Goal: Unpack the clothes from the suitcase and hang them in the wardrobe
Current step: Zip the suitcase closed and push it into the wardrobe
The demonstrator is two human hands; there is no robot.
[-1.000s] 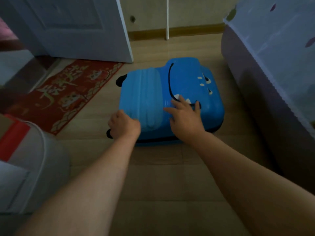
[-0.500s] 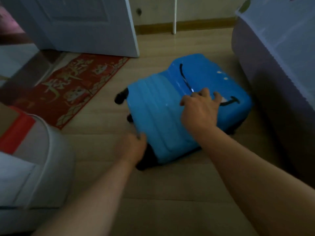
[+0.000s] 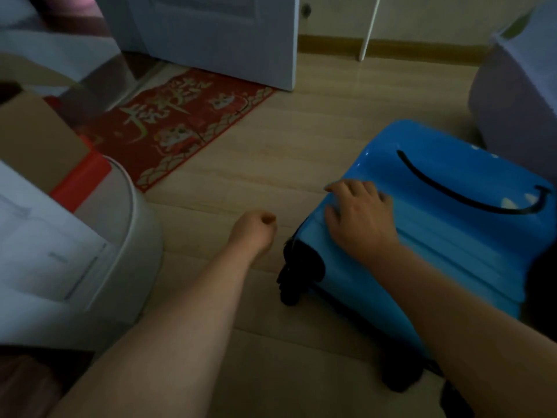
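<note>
Head view: fingers (image 3: 358, 188) of the right hand (image 3: 361, 220) lie slightly apart, flat on the ribbed lid of the closed blue hard-shell suitcase (image 3: 446, 182); the left hand (image 3: 253, 230) is curled into a fist, holding nothing, just beside the case's black wheel (image 3: 291, 282); the case lies flat on the pale wooden floor (image 3: 241, 182); bare boards run left to the red patterned mat (image 3: 180, 122) and the white rounded tub (image 3: 132, 242); the lilac fabric-covered unit (image 3: 512, 101) stands near its far corner.

This is a room in a home. It has a pale wood-plank floor (image 3: 271, 164), and a red doormat (image 3: 180, 122) with gold characters lies before a white panelled door (image 3: 217, 34) at upper left. A wooden skirting board (image 3: 422, 47) runs along the top, and a cartoon-faced blue suitcase (image 3: 452, 212) sits at right.
</note>
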